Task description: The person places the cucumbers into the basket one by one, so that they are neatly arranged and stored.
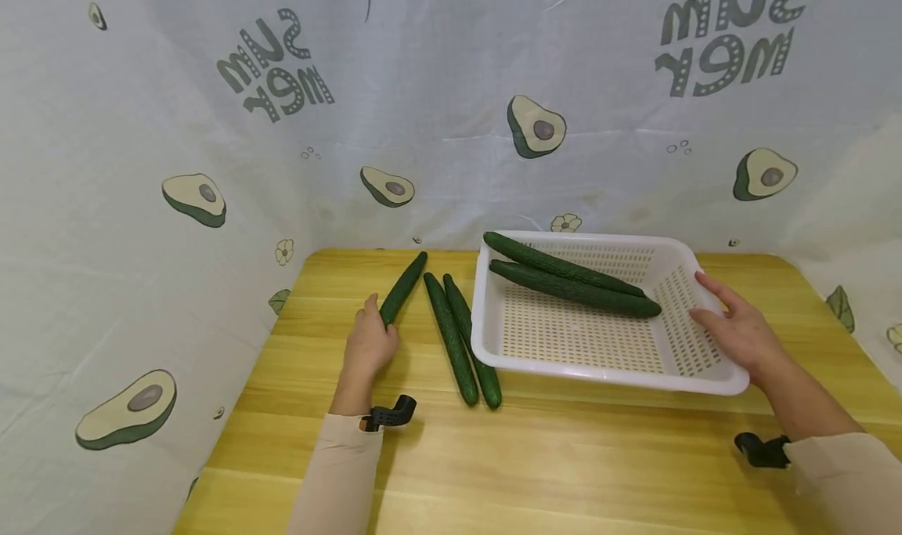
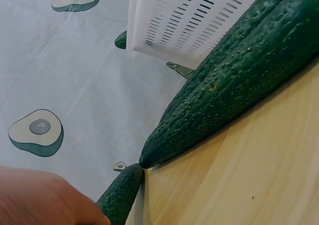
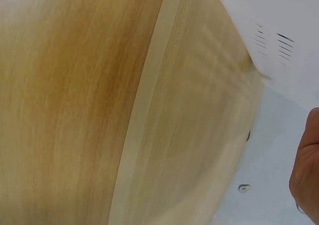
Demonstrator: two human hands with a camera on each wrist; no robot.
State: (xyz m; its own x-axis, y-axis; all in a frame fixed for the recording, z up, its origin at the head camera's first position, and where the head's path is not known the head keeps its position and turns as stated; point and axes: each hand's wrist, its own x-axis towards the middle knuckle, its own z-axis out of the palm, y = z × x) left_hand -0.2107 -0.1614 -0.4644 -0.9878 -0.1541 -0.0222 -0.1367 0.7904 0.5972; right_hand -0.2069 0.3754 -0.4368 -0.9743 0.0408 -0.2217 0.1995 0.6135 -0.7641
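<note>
My left hand (image 1: 369, 339) grips the near end of a dark green cucumber (image 1: 404, 288) at the left of the table; in the left wrist view the thumb side of the hand (image 2: 45, 200) lies along that cucumber (image 2: 122, 192). Just right of it, two more cucumbers (image 1: 451, 339) lie side by side on the wood. My right hand (image 1: 740, 331) holds the right end of a white perforated plastic basket (image 1: 592, 376), thumb inside the rim. Two cucumbers (image 1: 574, 288) rest in the basket, tips against its left rim. The right wrist view shows the basket (image 3: 279, 26) raised above the table.
A wooden table (image 1: 564, 457) carries everything. Behind and at the sides hangs a pale cloth (image 1: 451, 73) printed with avocados and lettering, meeting the table's back edge. The basket's left end overhangs part of one loose cucumber.
</note>
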